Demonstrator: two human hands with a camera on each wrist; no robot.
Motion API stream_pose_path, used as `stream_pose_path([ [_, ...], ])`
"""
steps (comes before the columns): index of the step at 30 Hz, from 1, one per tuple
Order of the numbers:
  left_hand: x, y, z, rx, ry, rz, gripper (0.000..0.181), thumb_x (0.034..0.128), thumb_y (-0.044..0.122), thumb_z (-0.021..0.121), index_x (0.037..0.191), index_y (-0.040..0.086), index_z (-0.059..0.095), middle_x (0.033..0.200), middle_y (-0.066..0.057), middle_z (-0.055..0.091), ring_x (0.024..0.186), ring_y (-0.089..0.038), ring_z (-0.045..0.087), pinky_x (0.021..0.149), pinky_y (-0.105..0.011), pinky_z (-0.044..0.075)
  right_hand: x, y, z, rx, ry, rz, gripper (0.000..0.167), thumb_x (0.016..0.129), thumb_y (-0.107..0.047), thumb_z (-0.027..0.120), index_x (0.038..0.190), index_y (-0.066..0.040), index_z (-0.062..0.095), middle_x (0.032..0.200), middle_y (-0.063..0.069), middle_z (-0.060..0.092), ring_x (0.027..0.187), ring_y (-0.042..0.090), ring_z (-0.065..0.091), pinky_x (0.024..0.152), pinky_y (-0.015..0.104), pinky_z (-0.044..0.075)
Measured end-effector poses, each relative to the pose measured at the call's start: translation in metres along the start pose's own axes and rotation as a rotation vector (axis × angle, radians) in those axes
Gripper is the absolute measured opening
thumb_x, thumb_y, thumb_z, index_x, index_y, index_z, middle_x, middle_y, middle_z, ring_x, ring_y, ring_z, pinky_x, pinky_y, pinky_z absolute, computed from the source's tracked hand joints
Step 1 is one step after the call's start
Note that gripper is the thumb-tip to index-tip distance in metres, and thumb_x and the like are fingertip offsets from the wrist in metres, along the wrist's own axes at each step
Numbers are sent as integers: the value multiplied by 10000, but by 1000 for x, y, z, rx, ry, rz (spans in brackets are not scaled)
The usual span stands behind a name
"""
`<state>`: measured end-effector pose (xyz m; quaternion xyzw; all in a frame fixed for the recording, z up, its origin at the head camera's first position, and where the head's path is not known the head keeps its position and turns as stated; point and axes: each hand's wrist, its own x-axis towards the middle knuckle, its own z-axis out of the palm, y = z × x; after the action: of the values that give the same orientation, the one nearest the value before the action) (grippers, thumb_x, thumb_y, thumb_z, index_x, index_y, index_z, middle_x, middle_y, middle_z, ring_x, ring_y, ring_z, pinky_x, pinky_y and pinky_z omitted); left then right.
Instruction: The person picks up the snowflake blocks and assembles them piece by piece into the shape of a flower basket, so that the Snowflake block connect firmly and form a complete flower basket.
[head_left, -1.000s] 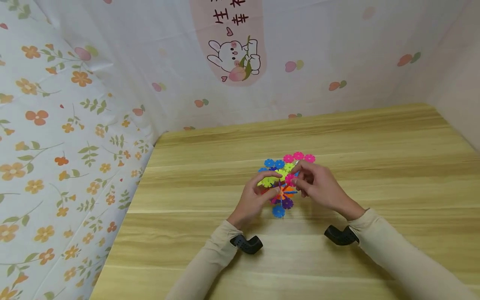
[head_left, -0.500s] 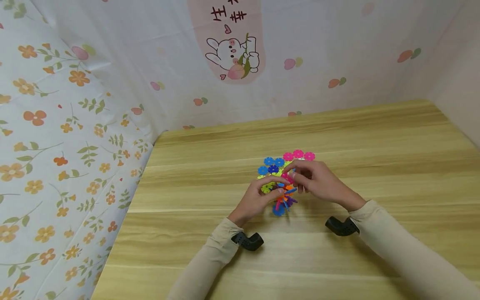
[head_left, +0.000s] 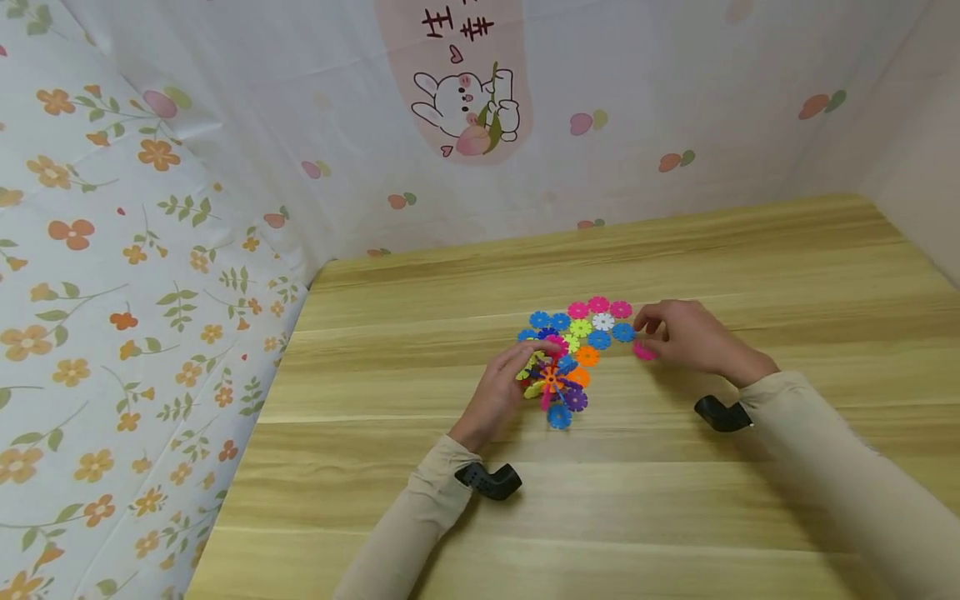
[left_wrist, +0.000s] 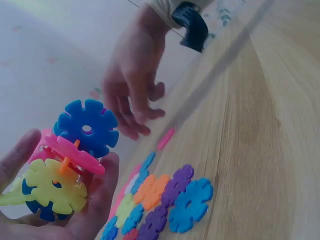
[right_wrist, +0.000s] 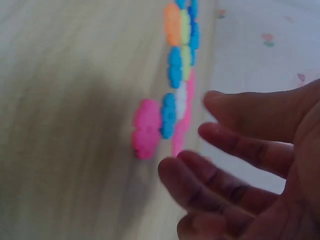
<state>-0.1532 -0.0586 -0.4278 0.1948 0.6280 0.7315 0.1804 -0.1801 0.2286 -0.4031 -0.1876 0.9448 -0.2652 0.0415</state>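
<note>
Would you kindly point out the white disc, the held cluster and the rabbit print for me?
White disc (head_left: 603, 322): head view, middle of its face.
Cluster (left_wrist: 77, 154): left wrist view, its pink piece.
Rabbit print (head_left: 468, 108): head view, its head.

Bright flower-shaped discs (head_left: 599, 340) — a joined cluster (left_wrist: 77, 155) in the left hand (head_left: 497, 390), others loose on the tabletop (head_left: 780, 283).
The held cluster has notched discs fitted together at angles: a blue one uppermost, a pink one tilted beneath it, a yellow one below, an orange one edge-on among them. The loose discs lie flat and close together, in blue, purple, orange, yellow, pink and white. One pink disc (right_wrist: 147, 129) lies just beside a blue disc (right_wrist: 168, 116) at the group's right end — below the right hand (head_left: 693, 337), its fingers apart from the disc.
</note>
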Motion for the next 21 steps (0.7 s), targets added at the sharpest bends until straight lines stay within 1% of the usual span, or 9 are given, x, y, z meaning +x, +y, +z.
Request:
stream_pose_path([
  [2,1,0,1,-82,-5,-7,543,1086,362,290,1312,-65,536,1352,-145,515,1285,-236,458,1092,-436,378,1,3,5,-66,-10,-2,177,855,-81,732,998,16,695,903,120,684,769,227,608,710,416,535],
  [4,1,0,3,-126,-1,-9,564,1084,376,260,1316,-63,529,1351,-122,505,1274,-227,448,1087,-451,368,1,5,10,-115,-19,2,198,838,-83,750,999,16,692,921,137,665,805,255,601,735,447,536],
  [6,2,0,4,-161,0,-6,564,1082,375,250,1313,-54,535,1346,-107,497,1264,-223,443,1081,-456,367,1,5,15,-149,-25,13,214,830,-82,758,1007,12,685,924,143,645,819,268,585,739,454,534],
  [8,3,1,5,-166,-5,3,561,1079,378,258,1313,-51,534,1348,-98,498,1257,-217,447,1073,-448,378,2,6,17,-151,-26,21,221,821,-64,759,1012,12,679,917,145,637,810,271,572,725,447,529],
  [11,4,1,6,-149,-16,13,553,1070,387,287,1313,-42,537,1339,-100,502,1244,-215,450,1048,-416,398,5,8,17,-120,-30,29,232,805,-40,758,1010,23,668,882,137,647,788,266,562,703,421,511],
  [14,4,1,6,-122,-8,5,472,1067,315,347,1317,-42,530,1354,-89,505,1248,-225,458,1037,-386,409,6,13,16,-72,-40,32,205,791,-39,773,961,16,671,828,107,644,751,243,545,665,369,476],
  [18,2,1,5,11,36,-7,325,1042,155,473,1326,22,559,1388,-66,514,1213,-231,514,1030,-368,450,4,13,16,-23,-54,35,106,805,-34,766,876,-39,686,766,37,610,719,205,513,641,323,433],
  [20,1,1,4,81,57,-5,314,1017,110,534,1325,62,579,1399,-59,516,1165,-232,557,1004,-360,487,2,10,16,14,-52,32,66,834,-38,745,874,-66,700,760,7,602,715,186,498,639,309,420],
  [21,1,1,4,105,68,-1,312,1007,99,556,1316,78,590,1387,-52,528,1114,-198,580,968,-336,511,1,8,16,40,-54,30,51,854,-41,732,891,-69,710,770,2,613,716,179,498,639,300,423],
])
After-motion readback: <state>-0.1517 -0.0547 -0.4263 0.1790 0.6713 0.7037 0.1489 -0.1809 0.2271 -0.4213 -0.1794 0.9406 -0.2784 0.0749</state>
